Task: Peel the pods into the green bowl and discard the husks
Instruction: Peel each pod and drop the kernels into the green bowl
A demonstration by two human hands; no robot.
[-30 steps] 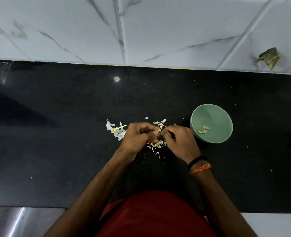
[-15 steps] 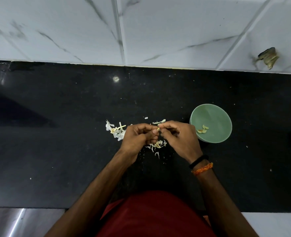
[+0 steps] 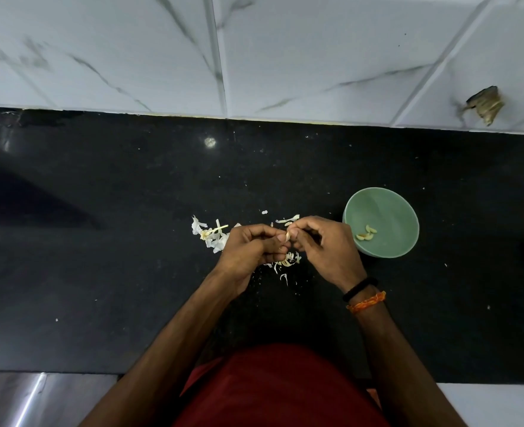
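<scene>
two hands peel a pod over the black table (image 3: pixel 100 241).
left hand (image 3: pixel 248 251) and right hand (image 3: pixel 325 248) both pinch one small pod (image 3: pixel 288 235); husks (image 3: pixel 211 234) lie beside them, green bowl (image 3: pixel 387 208) near the right hand.

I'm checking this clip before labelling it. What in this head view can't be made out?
- Pod: only a pale tip shows; fingertips of left hand and right hand cover the rest.
- Husks: partly hidden beneath the hands.
- Peeled pieces in the green bowl: too small to count surely.
- Brown object on the wall: too blurred to identify.
</scene>
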